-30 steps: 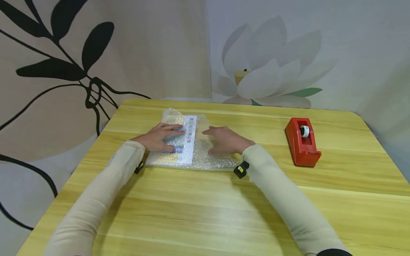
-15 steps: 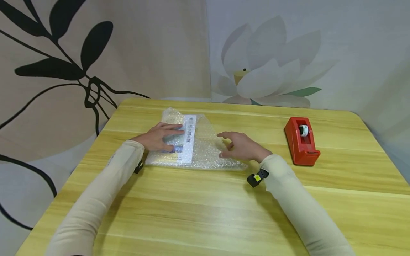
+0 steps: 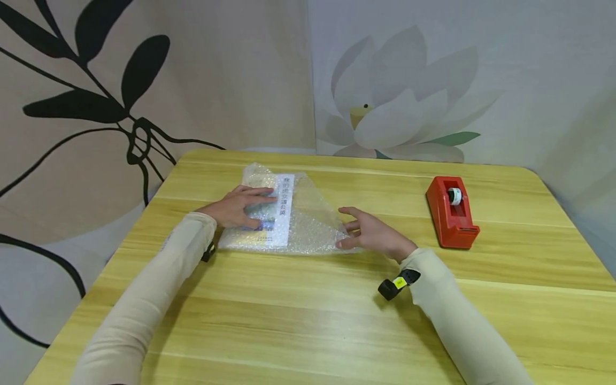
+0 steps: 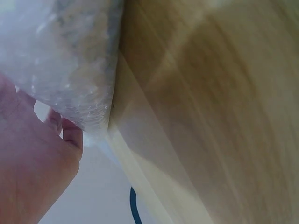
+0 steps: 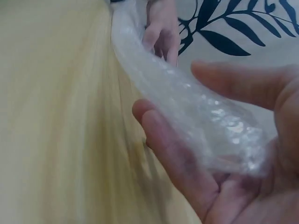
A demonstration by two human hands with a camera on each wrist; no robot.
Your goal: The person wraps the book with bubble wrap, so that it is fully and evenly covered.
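A flat item with a printed white cover strip (image 3: 284, 208), book-like, lies under clear bubble wrap (image 3: 308, 224) on the wooden table. My left hand (image 3: 237, 208) rests on the wrap at its left side, fingers spread and pointing right. At the wrap's right corner is my right hand (image 3: 374, 233), its fingers loosely bent. In the right wrist view, the edge of the wrap (image 5: 187, 107) passes between the thumb and fingers of my right hand (image 5: 247, 196), with a gap between them. The left wrist view has my left hand (image 4: 37, 158) beside the wrap (image 4: 79, 70).
A red tape dispenser (image 3: 452, 214) with a small roll (image 3: 454, 196) stands on the right part of the table (image 3: 308, 321). Behind the table's far edge is a wall with leaf and flower pictures.
My right hand has moved right and toward me, from over the wrap to its right corner. The corner no longer stretches as far right as half a second ago. My left hand has stayed put.
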